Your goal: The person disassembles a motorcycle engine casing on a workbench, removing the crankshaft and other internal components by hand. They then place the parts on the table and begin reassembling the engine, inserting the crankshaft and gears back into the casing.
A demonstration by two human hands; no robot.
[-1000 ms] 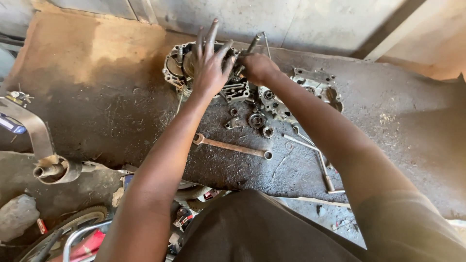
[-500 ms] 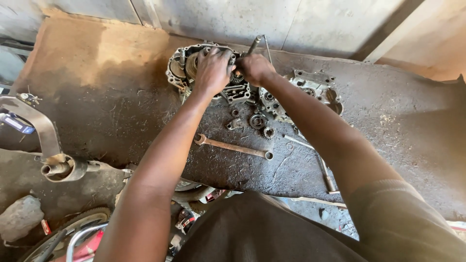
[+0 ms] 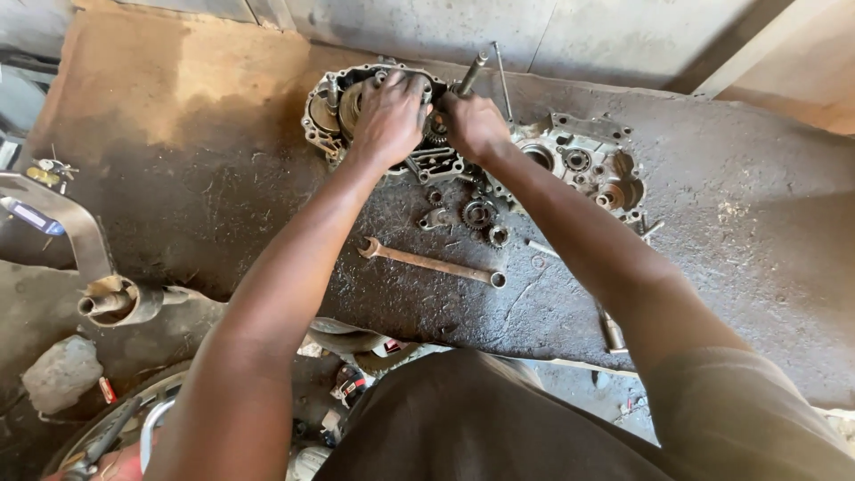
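— What are your fingers doing?

— My left hand (image 3: 389, 114) is spread flat, fingers apart, pressing down on the round parts inside the engine case (image 3: 378, 111). My right hand (image 3: 474, 125) is curled shut around a metal rod (image 3: 472, 73) that sticks up out of the case. My two hands are almost touching.

— What is in that case?

— Gears and round metal bits, packed close. My left hand hides most of them. The case sits at the far side of the dark mat (image 3: 267, 178), near the wall.

— And next to it?

— Another case half (image 3: 583, 165) lies just to the right, with holes and small rings in it. Loose gears (image 3: 476, 216) lie on the mat in front of both.

— Where is there room?

— A long wrench (image 3: 432, 264) lies closer to me, well apart from the cases. The left part of the mat is bare. At the mat's near edge there is a pipe end (image 3: 111, 301) and a grey rock (image 3: 61, 374) lower down.
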